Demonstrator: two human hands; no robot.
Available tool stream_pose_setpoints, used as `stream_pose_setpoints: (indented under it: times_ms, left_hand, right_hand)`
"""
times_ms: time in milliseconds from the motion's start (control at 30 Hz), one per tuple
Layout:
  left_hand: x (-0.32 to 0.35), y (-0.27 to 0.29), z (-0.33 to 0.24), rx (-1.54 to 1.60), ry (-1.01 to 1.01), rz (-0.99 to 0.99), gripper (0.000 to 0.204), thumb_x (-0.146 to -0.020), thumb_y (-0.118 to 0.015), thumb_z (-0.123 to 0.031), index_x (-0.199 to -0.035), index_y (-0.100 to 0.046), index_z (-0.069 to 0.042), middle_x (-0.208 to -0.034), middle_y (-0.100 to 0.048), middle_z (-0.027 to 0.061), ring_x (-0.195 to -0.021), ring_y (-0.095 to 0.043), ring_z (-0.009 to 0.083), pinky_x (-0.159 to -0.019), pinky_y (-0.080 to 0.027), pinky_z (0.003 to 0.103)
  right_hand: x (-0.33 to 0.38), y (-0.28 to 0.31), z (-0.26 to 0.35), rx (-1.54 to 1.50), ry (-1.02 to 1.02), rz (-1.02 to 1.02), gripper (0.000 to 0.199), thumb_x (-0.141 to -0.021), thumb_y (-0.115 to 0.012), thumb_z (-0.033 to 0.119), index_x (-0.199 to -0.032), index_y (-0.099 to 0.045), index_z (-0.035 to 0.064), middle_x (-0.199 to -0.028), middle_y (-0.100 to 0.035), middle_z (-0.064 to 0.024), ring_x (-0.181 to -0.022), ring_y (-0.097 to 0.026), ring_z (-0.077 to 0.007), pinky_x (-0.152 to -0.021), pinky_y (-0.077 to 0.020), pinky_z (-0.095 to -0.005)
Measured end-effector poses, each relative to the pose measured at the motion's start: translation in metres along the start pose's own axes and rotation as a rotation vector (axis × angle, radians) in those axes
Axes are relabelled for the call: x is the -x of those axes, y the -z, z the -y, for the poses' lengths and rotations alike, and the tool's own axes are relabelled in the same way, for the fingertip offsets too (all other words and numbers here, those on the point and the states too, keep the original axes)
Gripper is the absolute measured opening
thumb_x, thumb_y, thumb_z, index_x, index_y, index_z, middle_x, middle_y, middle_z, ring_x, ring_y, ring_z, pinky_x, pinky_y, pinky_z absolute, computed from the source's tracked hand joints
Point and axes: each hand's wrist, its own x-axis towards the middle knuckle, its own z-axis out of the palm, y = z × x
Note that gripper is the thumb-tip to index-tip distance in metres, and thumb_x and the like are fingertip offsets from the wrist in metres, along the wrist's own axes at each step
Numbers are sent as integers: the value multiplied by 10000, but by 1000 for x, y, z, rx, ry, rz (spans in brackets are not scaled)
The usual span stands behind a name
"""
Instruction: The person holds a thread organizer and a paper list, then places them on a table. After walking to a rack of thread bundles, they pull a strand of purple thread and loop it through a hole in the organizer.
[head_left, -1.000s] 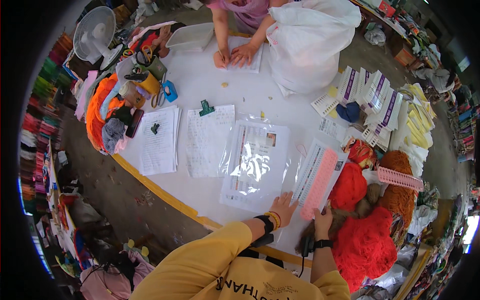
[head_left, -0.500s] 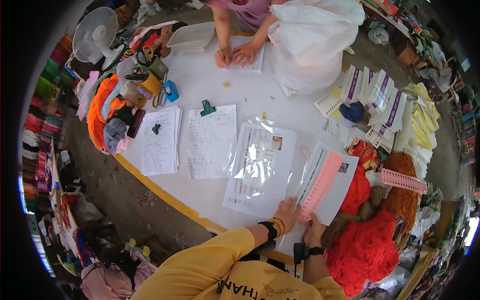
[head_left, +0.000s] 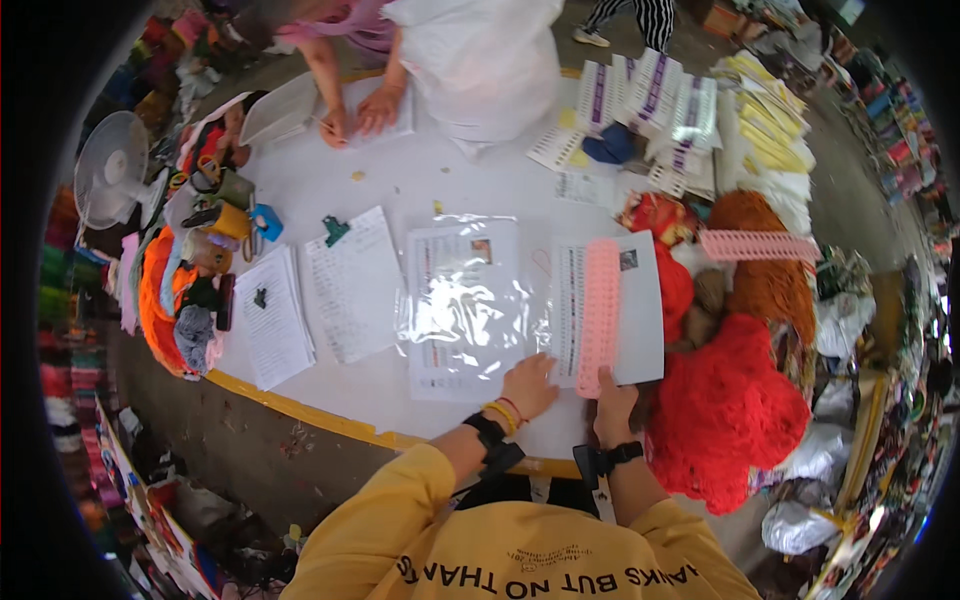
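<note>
My right hand [head_left: 615, 408] pinches the lower end of a pink perforated strip [head_left: 600, 320], thumb on top and the other fingers mostly hidden. The strip lies lengthwise over a printed sheet [head_left: 640, 300] with a small dark picture near its top right. My left hand [head_left: 530, 388] is open, fingers stretched toward the sheet's lower left corner, and holds nothing. Left of the sheet is a clear plastic sleeve [head_left: 465, 375] with printed pages in it, shiny with glare.
A red yarn heap [head_left: 730, 420] and a brown yarn bundle [head_left: 770, 270] lie at the right, with another pink strip [head_left: 760, 246] across the brown. A clipped paper [head_left: 355, 290] and paper stack [head_left: 268, 320] lie left. Across the table are a co-worker's hands [head_left: 360, 115] and a white bag [head_left: 480, 70].
The view has swung, so the table's things sit further left. The sheet and pink strip now stand nearly upright in the picture instead of slanted. My right hand keeps its place at the strip's lower end.
</note>
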Motion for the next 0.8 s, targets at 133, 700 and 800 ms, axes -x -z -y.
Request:
stream_pose_setpoints:
  times_ms: [133, 700, 800]
  left_hand:
    - [-5, -12, 2, 943, 224, -78, 544, -769, -608, -287, -1213, -402, -49, -1126, -516, 87, -1014, -496, 211, -848, -400, 324]
    - [49, -2, -176, 1687, 69, 90, 313, -862, -517, -197, -1105, -482, -3, -1036, -559, 69, -947, -535, 160, -842, -428, 293]
    - [45, -26, -186, 1786, 55, 95, 259, -850, -531, -165, -1061, -516, -15, -1000, -579, 67, -900, -550, 160, -815, -436, 294]
  right_hand:
    - [18, 28, 18, -181, -29, 33, 293, -793, -572, 40, -1050, -510, -88, -1014, -565, -108, -889, -536, -167, -802, -412, -272]
    - [77, 198, 108, 332, 444, 395, 356, -773, -594, 59, -1088, -480, -61, -1013, -553, -112, -929, -508, -165, -811, -413, -281]
    - [85, 225, 121, 384, 397, 437, 305, -769, -602, 80, -1029, -521, -58, -930, -594, -102, -854, -538, -136, -752, -438, -270]
